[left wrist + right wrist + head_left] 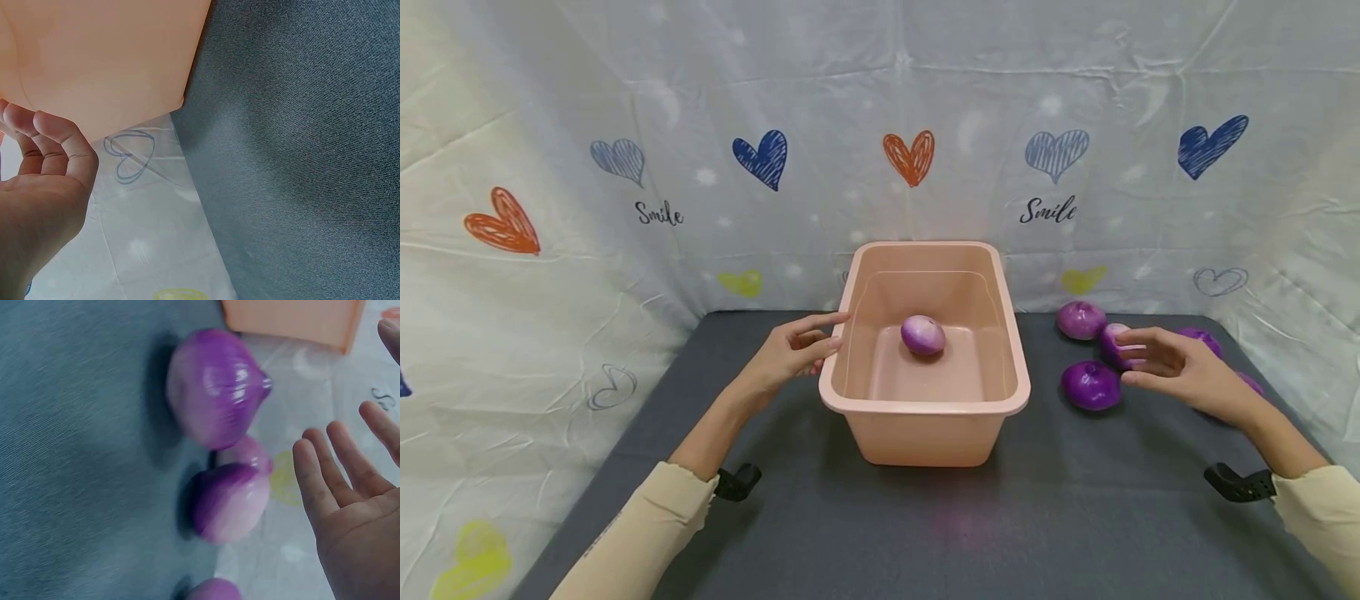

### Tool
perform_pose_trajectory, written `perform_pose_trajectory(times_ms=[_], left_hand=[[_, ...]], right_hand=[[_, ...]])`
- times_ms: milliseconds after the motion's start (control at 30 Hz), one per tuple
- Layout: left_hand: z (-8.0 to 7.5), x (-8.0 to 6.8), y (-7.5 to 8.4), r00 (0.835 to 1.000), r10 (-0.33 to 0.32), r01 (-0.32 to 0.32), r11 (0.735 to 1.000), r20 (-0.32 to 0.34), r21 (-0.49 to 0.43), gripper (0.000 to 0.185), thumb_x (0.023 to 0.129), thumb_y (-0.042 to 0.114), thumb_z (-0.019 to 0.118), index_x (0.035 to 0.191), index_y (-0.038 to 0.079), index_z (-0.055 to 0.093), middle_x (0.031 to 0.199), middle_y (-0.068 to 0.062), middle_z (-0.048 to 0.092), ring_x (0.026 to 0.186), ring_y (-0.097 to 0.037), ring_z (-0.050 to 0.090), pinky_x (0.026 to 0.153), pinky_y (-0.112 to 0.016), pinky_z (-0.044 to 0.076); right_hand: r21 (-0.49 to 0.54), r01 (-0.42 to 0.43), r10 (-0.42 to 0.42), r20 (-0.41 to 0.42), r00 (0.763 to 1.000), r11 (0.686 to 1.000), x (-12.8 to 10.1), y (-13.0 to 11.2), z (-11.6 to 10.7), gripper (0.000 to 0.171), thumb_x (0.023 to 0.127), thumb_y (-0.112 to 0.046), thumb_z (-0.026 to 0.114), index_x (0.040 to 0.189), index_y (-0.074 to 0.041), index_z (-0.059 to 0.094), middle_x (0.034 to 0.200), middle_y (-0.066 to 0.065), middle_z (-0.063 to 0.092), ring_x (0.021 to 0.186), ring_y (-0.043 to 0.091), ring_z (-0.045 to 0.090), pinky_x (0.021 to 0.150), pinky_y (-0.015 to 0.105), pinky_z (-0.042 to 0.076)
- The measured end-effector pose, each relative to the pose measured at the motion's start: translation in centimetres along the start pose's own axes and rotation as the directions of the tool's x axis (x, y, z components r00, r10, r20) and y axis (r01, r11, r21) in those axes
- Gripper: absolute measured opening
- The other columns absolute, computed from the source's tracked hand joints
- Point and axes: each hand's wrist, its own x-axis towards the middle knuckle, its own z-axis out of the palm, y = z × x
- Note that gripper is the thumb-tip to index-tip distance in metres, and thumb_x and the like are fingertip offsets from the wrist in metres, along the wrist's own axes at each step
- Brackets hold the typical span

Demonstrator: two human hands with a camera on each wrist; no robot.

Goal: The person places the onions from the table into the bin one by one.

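Both hands open: left hand (790, 354) fingers relaxed beside tub (880, 398) rim, right hand (1172, 367) fingers spread over five bench onions (1091, 385). One onion (922, 335) inside tub, tip pointing right.

A bench (925, 517) covered in dark grey cloth carries everything here. A pink plastic tub (925, 433) stands on it near the middle, toward the back edge. To the right of the tub a cluster of purple onions (1091, 385) lies directly on the cloth: one nearest the tub at the front, another (1081, 320) behind it close to the back edge, and more beside these toward the bench's right side, partly hidden.
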Motion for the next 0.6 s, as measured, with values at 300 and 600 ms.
perform_pose_trajectory(times_ms=[300, 600], left_hand=[[-0.1, 0.0, 0.0, 1.0, 0.001, -0.001, 1.0, 0.012, -0.008, 0.05, 0.101, 0.029, 0.068, 0.148, 0.019, 0.056, 0.088, -0.013, 0.058, 0.077, -0.033, 0.048, 0.068, -0.035, 0.047], [0.0, -0.1, 0.0, 1.0, -0.01, 0.01, 1.0, 0.005, -0.029, 0.05, 0.101, 0.027, 0.068, 0.148, 0.018, 0.057, 0.093, -0.013, 0.059, 0.073, -0.016, 0.052, 0.069, -0.035, 0.05]], right_hand=[[-0.061, 0.0, 0.001, 0.024, 1.0, 0.998, -0.8, 2.5, 0.8, 0.07, 0.09, 0.004, 0.075, 0.151, 0.006, 0.04, 0.149, 0.024, 0.043, 0.125, 0.001, 0.05, 0.094, 0.016, 0.043], [-0.067, -0.06, 0.061, 0.007, 0.998, 0.996, -0.4, 3.7, 2.1, 0.076, 0.089, -0.003, 0.079, 0.152, 0.006, 0.037, 0.15, 0.03, 0.037, 0.131, 0.028, 0.048, 0.093, 0.016, 0.043]])
